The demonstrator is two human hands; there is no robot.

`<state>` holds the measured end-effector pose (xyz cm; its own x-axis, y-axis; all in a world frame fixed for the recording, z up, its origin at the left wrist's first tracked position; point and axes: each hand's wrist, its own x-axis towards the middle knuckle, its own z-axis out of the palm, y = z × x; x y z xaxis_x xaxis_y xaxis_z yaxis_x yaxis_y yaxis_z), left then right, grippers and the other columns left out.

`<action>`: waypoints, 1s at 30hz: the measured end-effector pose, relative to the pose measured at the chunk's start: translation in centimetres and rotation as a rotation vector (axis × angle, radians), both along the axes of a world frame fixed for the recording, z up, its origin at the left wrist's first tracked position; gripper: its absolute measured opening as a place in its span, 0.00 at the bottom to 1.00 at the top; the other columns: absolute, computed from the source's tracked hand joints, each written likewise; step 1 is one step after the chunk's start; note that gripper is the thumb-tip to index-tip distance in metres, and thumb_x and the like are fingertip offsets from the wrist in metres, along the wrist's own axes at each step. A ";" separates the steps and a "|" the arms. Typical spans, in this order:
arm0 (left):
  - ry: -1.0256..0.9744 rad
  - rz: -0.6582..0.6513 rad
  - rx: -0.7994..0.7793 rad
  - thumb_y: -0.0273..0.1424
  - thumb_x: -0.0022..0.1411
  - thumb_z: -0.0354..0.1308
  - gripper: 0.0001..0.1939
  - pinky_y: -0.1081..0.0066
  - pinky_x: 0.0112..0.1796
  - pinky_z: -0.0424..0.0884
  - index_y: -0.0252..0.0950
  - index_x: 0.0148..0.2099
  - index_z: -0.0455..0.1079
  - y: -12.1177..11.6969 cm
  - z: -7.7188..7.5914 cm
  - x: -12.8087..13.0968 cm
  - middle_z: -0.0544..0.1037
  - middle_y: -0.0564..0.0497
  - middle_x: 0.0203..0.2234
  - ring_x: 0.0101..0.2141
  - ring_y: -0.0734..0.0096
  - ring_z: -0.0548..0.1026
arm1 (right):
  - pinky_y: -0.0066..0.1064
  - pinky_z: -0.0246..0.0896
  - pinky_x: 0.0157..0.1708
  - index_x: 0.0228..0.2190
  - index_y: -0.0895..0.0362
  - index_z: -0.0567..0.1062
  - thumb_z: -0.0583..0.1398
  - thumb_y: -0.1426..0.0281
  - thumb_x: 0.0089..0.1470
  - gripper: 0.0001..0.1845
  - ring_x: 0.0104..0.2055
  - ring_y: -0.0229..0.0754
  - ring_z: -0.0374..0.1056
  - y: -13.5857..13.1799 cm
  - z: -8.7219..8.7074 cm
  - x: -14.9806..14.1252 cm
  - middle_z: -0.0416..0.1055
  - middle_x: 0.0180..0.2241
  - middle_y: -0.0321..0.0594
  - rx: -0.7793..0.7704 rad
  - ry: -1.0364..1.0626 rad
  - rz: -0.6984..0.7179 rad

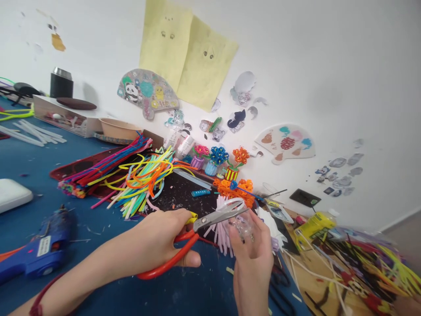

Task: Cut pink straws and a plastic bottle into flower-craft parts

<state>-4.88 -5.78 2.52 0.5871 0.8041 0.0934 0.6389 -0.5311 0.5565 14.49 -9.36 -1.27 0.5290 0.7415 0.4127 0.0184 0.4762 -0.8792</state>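
Near the centre of the frame, the left hand (164, 232) is curled around the red-orange handles of metal-bladed scissors (204, 220), whose blades point right and stand slightly apart. Right of centre, the right hand (255, 263), partly curled, grips a clear, shiny plastic piece (246, 224) between thumb and fingers; the blades overlap it in view, but contact is unclear. Just behind hang pale lilac strips (221, 239). Farther out on the blue surface (148, 300) lie multicoloured thin tubes (141, 177), left of centre, and a blue glue gun (49, 245), lower left.
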 end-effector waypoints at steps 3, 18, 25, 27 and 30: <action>-0.013 0.011 0.004 0.49 0.53 0.60 0.20 0.74 0.24 0.54 0.40 0.33 0.60 -0.2 0.0 0.0 0.71 0.56 0.26 0.25 0.67 0.70 | 0.41 0.69 0.45 0.49 0.55 0.68 0.68 0.64 0.45 0.29 0.48 0.49 0.69 0.0 0.0 0.0 0.67 0.51 0.48 -0.006 0.013 -0.006; -0.016 -0.032 0.029 0.47 0.62 0.50 0.19 0.73 0.22 0.53 0.38 0.29 0.65 0.2 0.0 0.4 0.70 0.54 0.19 0.19 0.72 0.66 | 0.44 0.66 0.49 0.51 0.54 0.65 0.66 0.61 0.48 0.31 0.52 0.51 0.67 -0.7 0.7 -0.6 0.63 0.56 0.50 -0.061 -0.010 0.023; 0.052 -0.011 0.082 0.47 0.65 0.46 0.20 0.73 0.21 0.51 0.38 0.29 0.64 -0.2 -0.2 0.3 0.69 0.54 0.19 0.18 0.72 0.64 | 0.41 0.67 0.47 0.49 0.53 0.67 0.67 0.62 0.46 0.29 0.53 0.51 0.66 -0.6 0.7 -0.9 0.63 0.56 0.48 -0.051 0.010 0.003; 0.067 -0.012 0.102 0.47 0.66 0.45 0.20 0.73 0.21 0.50 0.38 0.29 0.64 -0.2 -0.1 0.3 0.69 0.54 0.19 0.18 0.72 0.64 | 0.41 0.67 0.47 0.49 0.54 0.67 0.67 0.63 0.46 0.29 0.53 0.51 0.66 -0.5 0.7 -0.9 0.63 0.56 0.49 -0.030 0.005 -0.001; 0.071 -0.007 0.094 0.48 0.65 0.46 0.21 0.73 0.20 0.49 0.38 0.29 0.63 -0.4 0.1 0.4 0.68 0.54 0.18 0.17 0.73 0.64 | 0.41 0.68 0.46 0.49 0.55 0.67 0.68 0.64 0.45 0.30 0.52 0.52 0.66 -0.5 0.7 -1.0 0.63 0.56 0.51 -0.026 -0.009 -0.014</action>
<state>-4.50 -6.14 2.62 0.6005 0.7896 0.1261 0.6710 -0.5834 0.4576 13.53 -9.84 -0.58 0.5356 0.7445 0.3984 0.0326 0.4532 -0.8908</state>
